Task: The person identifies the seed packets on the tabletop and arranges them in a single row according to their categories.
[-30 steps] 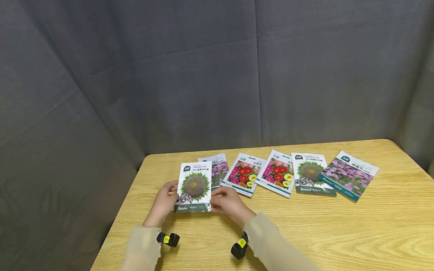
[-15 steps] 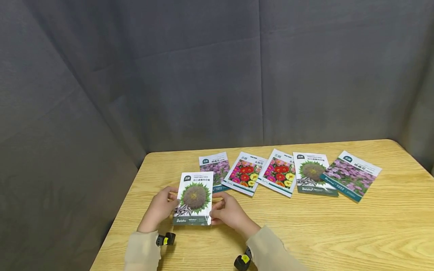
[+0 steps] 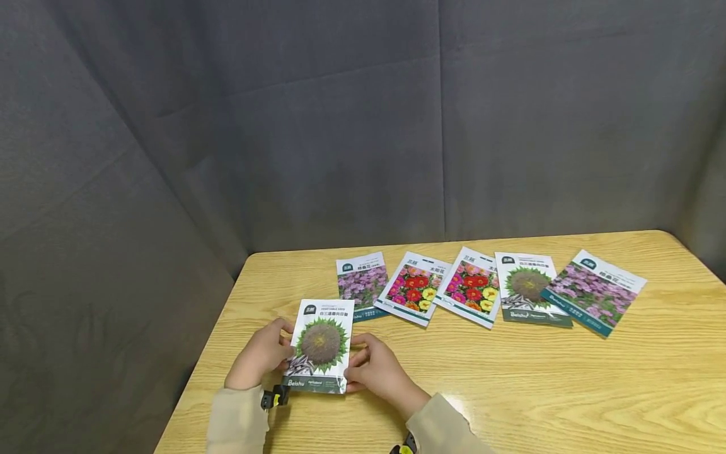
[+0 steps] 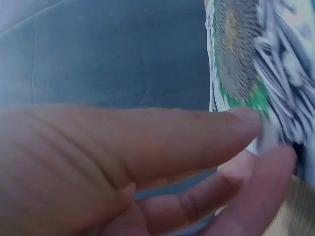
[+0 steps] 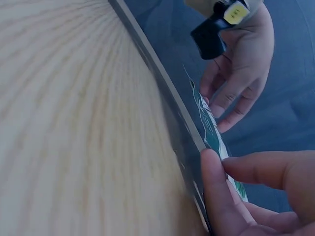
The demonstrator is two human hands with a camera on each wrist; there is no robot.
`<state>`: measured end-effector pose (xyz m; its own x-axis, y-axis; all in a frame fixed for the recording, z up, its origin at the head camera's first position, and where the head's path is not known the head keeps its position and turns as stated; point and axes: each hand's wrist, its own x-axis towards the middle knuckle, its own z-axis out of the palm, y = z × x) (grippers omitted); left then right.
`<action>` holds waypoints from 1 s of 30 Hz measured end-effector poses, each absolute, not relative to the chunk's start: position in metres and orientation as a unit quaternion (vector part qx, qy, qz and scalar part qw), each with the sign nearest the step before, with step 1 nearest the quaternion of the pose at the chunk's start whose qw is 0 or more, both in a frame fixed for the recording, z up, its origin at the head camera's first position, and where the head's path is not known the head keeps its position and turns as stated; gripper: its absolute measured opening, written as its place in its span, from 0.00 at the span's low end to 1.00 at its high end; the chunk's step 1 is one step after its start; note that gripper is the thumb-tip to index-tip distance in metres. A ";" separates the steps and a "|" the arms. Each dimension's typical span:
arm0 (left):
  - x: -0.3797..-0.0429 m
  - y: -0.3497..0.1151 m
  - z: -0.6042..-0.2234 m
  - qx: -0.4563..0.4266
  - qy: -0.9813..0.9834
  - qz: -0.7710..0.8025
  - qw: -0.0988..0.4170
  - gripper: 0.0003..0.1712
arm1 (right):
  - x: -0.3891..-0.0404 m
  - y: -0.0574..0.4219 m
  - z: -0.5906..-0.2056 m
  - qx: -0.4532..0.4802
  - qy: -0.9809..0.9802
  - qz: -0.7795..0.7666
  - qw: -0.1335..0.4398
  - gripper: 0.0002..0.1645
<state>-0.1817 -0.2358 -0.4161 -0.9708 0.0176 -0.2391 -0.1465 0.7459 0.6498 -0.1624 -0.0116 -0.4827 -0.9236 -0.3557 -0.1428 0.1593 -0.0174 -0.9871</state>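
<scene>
A white sunflower seed packet (image 3: 320, 343), with a green band along its bottom, is held upright-side-up above the near left of the table. My left hand (image 3: 262, 353) pinches its left edge, and my right hand (image 3: 380, 372) grips the lower right edge. From the left wrist, the thumb (image 4: 241, 123) lies on the packet's printed front (image 4: 236, 49) while other fingers sit beneath. In the right wrist view the packet appears nearly edge-on, between thumb and fingertips of the right hand (image 5: 275, 182), with the left hand (image 5: 243, 64) opposite.
Behind lies a row of seed packets: a purple-flower one (image 3: 363, 287), two with mixed bright flowers (image 3: 413, 289), another sunflower packet (image 3: 527, 287), and a purple-flower packet (image 3: 595, 290) overlapping it. Grey cloth (image 3: 340, 126) hangs beyond the wooden table (image 3: 539, 384).
Both hands have drawn the sunflower packet nearer to me and slightly left. More of the purple-flower packet behind it now shows.
</scene>
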 end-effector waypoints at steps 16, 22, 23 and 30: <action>-0.175 -0.246 -0.418 -0.075 0.943 0.298 0.131 0.11 | -0.154 -0.037 -0.484 -0.091 0.682 -0.705 0.171 0.31; -0.176 -0.249 -0.421 -0.083 0.946 0.281 0.141 0.15 | -0.151 -0.041 -0.485 -0.102 0.694 -0.696 0.153 0.30; -0.176 -0.249 -0.421 -0.078 0.947 0.276 0.141 0.17 | -0.150 -0.042 -0.484 -0.101 0.698 -0.693 0.150 0.30; -0.178 -0.249 -0.421 -0.073 0.952 0.257 0.152 0.18 | -0.148 -0.047 -0.485 -0.095 0.716 -0.679 0.133 0.31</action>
